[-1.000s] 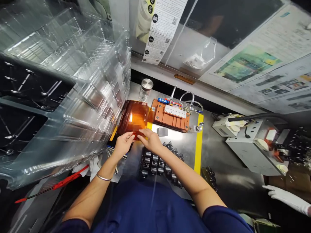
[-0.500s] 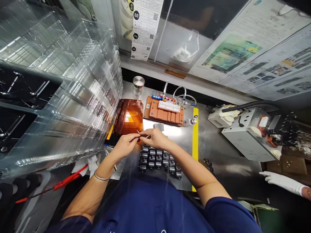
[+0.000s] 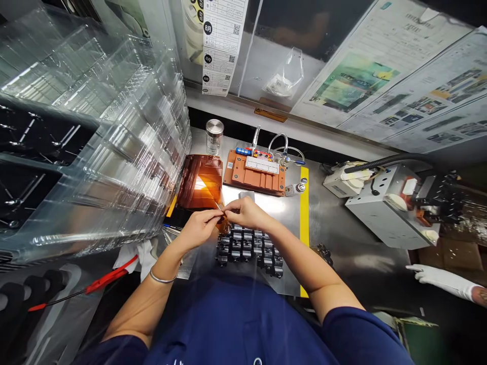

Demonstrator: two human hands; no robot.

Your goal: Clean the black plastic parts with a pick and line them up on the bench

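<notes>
My left hand (image 3: 198,229) and my right hand (image 3: 245,212) meet fingertip to fingertip above the bench, both pinched closed. A thin, pale, pointed piece (image 3: 217,205) juts up from between the fingertips; most of it is covered, and its kind is too small to make out. Just beyond my left hand lie glossy amber translucent sheets (image 3: 201,177). Below my right hand stand rows of black cylindrical parts (image 3: 247,248), close together on the metal bench. A small grey block (image 3: 246,194) sits just behind my right hand.
An orange-brown fixture (image 3: 254,177) with hoses stands at the back beside a lidded glass jar (image 3: 214,139). Clear plastic trays (image 3: 125,152) are stacked high on the left. Right of the yellow tape (image 3: 304,228) are a grey machine (image 3: 388,208) and another person's white-gloved hand (image 3: 441,281).
Both hands have shifted slightly to the right, with their fingertips still together. The camera view has moved a little. The gloved hand at the right looks about the same.
</notes>
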